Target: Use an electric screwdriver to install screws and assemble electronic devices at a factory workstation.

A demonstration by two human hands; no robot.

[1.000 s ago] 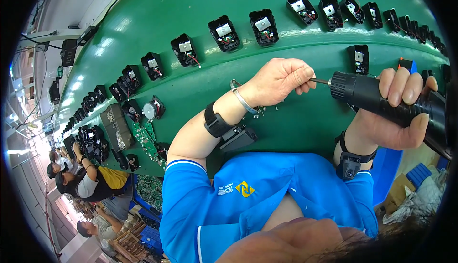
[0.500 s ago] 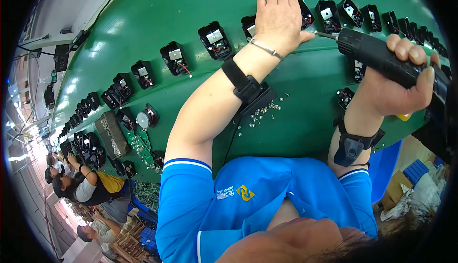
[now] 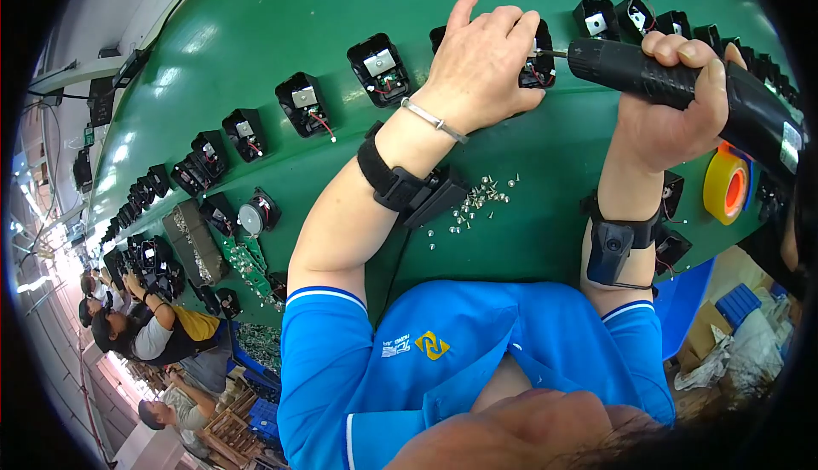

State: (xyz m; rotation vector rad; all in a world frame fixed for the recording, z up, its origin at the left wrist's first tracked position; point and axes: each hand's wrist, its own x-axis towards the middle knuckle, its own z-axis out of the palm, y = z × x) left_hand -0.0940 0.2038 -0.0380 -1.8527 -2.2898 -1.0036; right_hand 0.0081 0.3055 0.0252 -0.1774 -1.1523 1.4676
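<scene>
My right hand is wrapped around a black electric screwdriver. Its thin bit points left and reaches into a black plastic housing with a metal plate inside. Against that housing's left side lies my left hand, the index finger curled along its far part and the thumb at its near side. The palm hides much of the housing and part of another housing to the left. Further left stands an open housing showing a silver plate, a small circuit board and wires.
Loose screws lie scattered on the green table before me. Rows of housings curve away on both sides. A round speaker, a long screw-strewn block and green circuit boards sit left; yellow tape right. People work at far left.
The screwdriver has moved left, and its bit now reaches into the housing. My left hand has shifted slightly left and down, uncovering more of that housing.
</scene>
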